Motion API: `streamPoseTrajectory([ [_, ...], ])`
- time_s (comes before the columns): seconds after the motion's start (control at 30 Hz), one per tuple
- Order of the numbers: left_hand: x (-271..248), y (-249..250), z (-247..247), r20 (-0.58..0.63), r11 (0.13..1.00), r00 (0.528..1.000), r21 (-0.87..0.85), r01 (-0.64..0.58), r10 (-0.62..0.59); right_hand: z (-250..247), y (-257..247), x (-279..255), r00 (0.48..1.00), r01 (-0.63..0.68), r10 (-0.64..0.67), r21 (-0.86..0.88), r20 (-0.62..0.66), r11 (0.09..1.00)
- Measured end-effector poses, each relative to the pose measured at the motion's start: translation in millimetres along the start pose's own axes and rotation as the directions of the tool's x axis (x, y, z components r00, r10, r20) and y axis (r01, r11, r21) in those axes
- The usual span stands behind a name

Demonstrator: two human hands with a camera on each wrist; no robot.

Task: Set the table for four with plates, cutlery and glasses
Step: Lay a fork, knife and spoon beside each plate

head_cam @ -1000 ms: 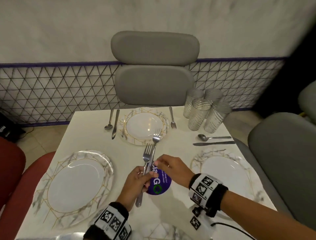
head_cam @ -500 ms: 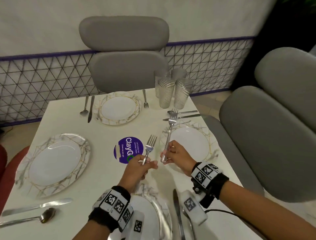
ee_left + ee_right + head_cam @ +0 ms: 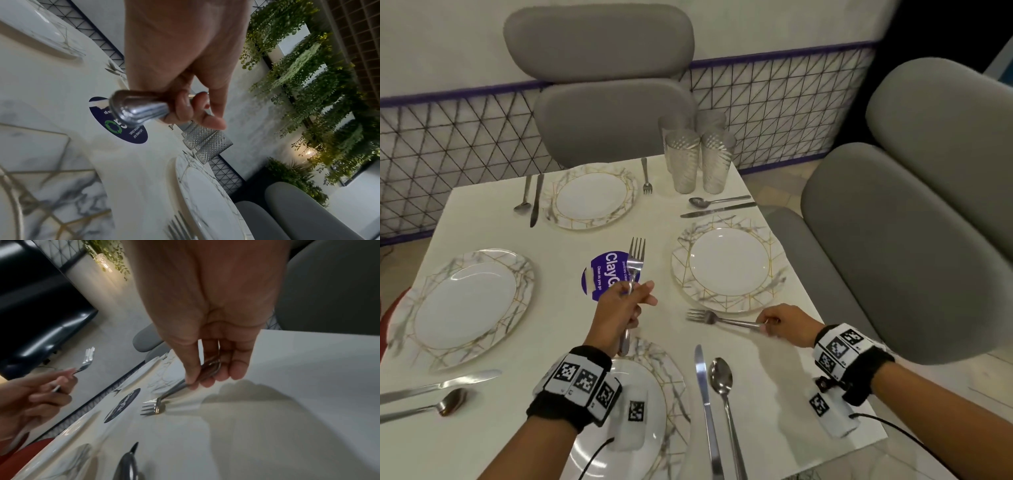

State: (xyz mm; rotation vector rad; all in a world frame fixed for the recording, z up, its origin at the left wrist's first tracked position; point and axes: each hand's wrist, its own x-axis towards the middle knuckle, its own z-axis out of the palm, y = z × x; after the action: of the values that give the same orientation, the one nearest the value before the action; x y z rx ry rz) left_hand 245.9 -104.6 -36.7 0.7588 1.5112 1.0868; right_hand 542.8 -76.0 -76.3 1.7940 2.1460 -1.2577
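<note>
My right hand (image 3: pixel 767 323) pinches the handle end of a fork (image 3: pixel 710 318). That fork lies low on the white table (image 3: pixel 565 246), just in front of the right marbled plate (image 3: pixel 729 301), tines pointing left. In the right wrist view the fork's (image 3: pixel 156 405) tines touch the tabletop. My left hand (image 3: pixel 635 294) grips another fork (image 3: pixel 636 255) upright over the table's middle; its handle end (image 3: pixel 139 110) shows in the left wrist view. Other plates sit at the far side (image 3: pixel 590 197), the left (image 3: pixel 464 305) and the near edge (image 3: pixel 654 377). Several ribbed glasses (image 3: pixel 695 157) stand clustered at the far right corner.
Knife-and-spoon pairs lie at each setting: far (image 3: pixel 537 198), right (image 3: pixel 717 209), near (image 3: pixel 703 394) and left (image 3: pixel 438 385). A fork (image 3: pixel 647 176) lies by the far plate. A purple sticker (image 3: pixel 602 274) marks the centre. Grey chairs (image 3: pixel 893 240) stand close on the far and right sides.
My right hand has brought its fork down from above the right plate to the table in front of it, now lying flat. My left hand still holds its fork upright.
</note>
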Motion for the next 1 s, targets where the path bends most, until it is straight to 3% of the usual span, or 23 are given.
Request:
streamPoseTrajectory([
  [0.17,-2.9,0.9,-2.1,-0.009,1.000,1.000,-0.001,-0.023,0.023,-0.4,23.4,3.3,0.992,-0.101,0.095,-0.079,-0.079,0.992],
  [0.3,-5.3,-1.2,-1.8,0.003,1.000,1.000,0.006,-0.015,0.015,8.3,39.2,5.0,0.958,-0.118,0.079,-0.127,-0.275,0.985],
  [0.4,-6.4,-1.9,-2.8,0.017,1.000,1.000,0.012,-0.008,0.008,29.7,40.9,-6.3,0.829,-0.077,-0.009,-0.131,-0.558,0.988],
  [0.47,-6.1,-2.2,-4.0,0.020,1.000,1.000,0.002,-0.001,0.001,50.5,35.4,-15.0,0.755,-0.004,-0.100,-0.157,-0.648,0.988],
  [0.6,-3.1,-3.8,-2.2,0.021,0.999,0.999,-0.035,0.025,-0.025,81.3,17.7,-24.1,0.832,0.021,-0.135,-0.214,-0.539,0.977],
  [0.77,-2.7,-4.3,3.8,0.045,0.999,0.998,-0.043,0.033,-0.031,85.8,20.4,-15.3,0.897,-0.068,-0.071,-0.296,-0.435,0.953],
  [0.9,-3.3,-5.5,4.5,0.051,0.998,0.998,-0.042,0.040,-0.037,83.3,20.8,-19.0,0.907,-0.123,-0.013,-0.293,-0.421,0.948],
  [1.0,-4.4,-5.8,6.1,0.056,0.997,0.997,-0.051,0.054,-0.051,88.2,22.7,-19.9,0.914,-0.079,-0.051,-0.300,-0.403,0.950],
])
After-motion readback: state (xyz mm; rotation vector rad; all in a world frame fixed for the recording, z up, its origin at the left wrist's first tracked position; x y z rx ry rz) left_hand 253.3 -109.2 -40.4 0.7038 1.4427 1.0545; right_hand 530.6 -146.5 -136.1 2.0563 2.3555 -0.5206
